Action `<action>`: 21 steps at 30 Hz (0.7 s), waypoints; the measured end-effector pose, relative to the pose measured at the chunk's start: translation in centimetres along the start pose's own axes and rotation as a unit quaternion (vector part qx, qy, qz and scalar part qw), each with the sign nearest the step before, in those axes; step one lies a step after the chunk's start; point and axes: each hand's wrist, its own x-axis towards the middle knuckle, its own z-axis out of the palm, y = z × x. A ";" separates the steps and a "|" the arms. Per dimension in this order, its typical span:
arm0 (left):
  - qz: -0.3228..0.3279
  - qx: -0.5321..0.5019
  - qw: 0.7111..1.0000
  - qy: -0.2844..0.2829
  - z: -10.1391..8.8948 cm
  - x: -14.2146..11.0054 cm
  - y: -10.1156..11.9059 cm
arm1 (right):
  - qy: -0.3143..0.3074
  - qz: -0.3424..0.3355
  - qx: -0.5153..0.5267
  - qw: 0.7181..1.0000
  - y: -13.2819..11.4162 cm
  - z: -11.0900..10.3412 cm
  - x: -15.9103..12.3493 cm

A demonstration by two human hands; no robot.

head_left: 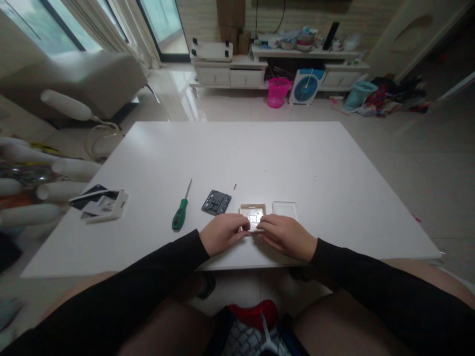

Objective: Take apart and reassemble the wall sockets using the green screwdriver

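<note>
A small square plastic housing point(254, 210) with a beige rim and a pale, shiny inside lies near the table's front edge. My left hand point(226, 231) closes on its left side, fingers bent. On the opposite side, my right hand point(287, 236) grips it with thumb and fingers. Fingers cover the housing's lower corners. Just right of it lies a clear square plastic cover point(285, 208), partly behind my right hand. A dark grey square plate point(216, 202) with small fittings rests beyond my left hand. Near that plate is a small screw point(235, 187). Farther left lies a green-handled screwdriver point(180, 214), tip pointing away.
At the left of the white table point(237, 148), a white open case point(106, 205) holds dark and white flat parts. White rounded objects point(70, 168) crowd beyond the left edge. Across the floor stand a pink basket point(277, 92), a blue fan point(306, 86) and a low cabinet.
</note>
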 end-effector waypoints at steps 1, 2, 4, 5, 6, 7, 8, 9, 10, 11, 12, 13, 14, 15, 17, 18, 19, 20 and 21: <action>0.008 -0.003 1.000 0.000 0.1 0.0 0.2 | 0.001 -0.012 -0.007 1.000 -0.1 0.1 0.0; 0.013 -0.008 1.000 0.001 0.2 -0.1 0.3 | 0.004 -0.021 -0.014 1.000 -0.1 0.2 0.0; 0.020 -0.020 1.000 0.007 0.3 -0.1 0.5 | 0.019 -0.035 -0.022 0.999 -0.2 0.3 -0.1; 0.023 -0.026 0.999 0.011 0.3 -0.1 0.6 | 0.026 -0.041 -0.024 0.999 -0.3 0.3 -0.1; 0.025 -0.031 0.999 0.014 0.4 -0.1 0.7 | 0.035 -0.046 -0.023 0.998 -0.3 0.3 -0.1; 0.026 -0.035 0.999 0.017 0.4 -0.1 0.7 | 0.041 -0.051 -0.022 0.998 -0.3 0.2 -0.1; 0.027 -0.039 0.999 0.019 0.5 -0.1 0.6 | 0.045 -0.056 -0.019 0.997 -0.4 0.2 0.0; 0.026 -0.041 0.999 0.022 0.5 -0.1 0.6 | 0.047 -0.059 -0.016 0.997 -0.4 0.1 0.0; 0.024 -0.043 0.998 0.026 0.6 -0.1 0.6 | 0.049 -0.061 -0.016 0.997 -0.5 0.1 0.0; 0.022 -0.045 0.998 0.029 0.7 -0.1 0.6 | 0.052 -0.062 -0.017 0.997 -0.5 0.1 0.0; 0.020 -0.049 0.998 0.033 0.9 -0.2 0.6 | 0.055 -0.062 -0.019 0.996 -0.6 0.2 -0.1; 0.018 -0.053 0.998 0.036 1.0 -0.2 0.7 | 0.059 -0.063 -0.021 0.996 -0.6 0.2 -0.1; 0.015 -0.058 0.997 0.041 1.2 -0.2 0.8 | 0.062 -0.063 -0.022 0.996 -0.6 0.3 -0.1; 0.012 -0.065 0.997 0.043 1.3 -0.2 0.9 | 0.063 -0.063 -0.023 0.996 -0.6 0.3 -0.2; 0.005 -0.080 0.996 0.045 1.2 -0.1 1.1 | 0.064 -0.063 -0.026 0.996 -0.4 0.3 -0.2; 0.002 -0.086 0.995 0.047 1.0 0.1 1.1 | 0.068 -0.061 -0.032 0.995 -0.2 0.2 -0.2; -0.002 -0.087 0.995 0.051 0.5 0.3 1.0 | 0.075 -0.055 -0.040 0.995 0.1 0.1 -0.2; -0.005 -0.084 0.995 0.056 -0.1 0.5 0.7 | 0.083 -0.047 -0.048 0.994 0.6 0.0 -0.1; -0.009 -0.071 0.995 0.064 -1.0 0.7 0.1 | 0.093 -0.035 -0.056 0.994 1.1 -0.1 0.0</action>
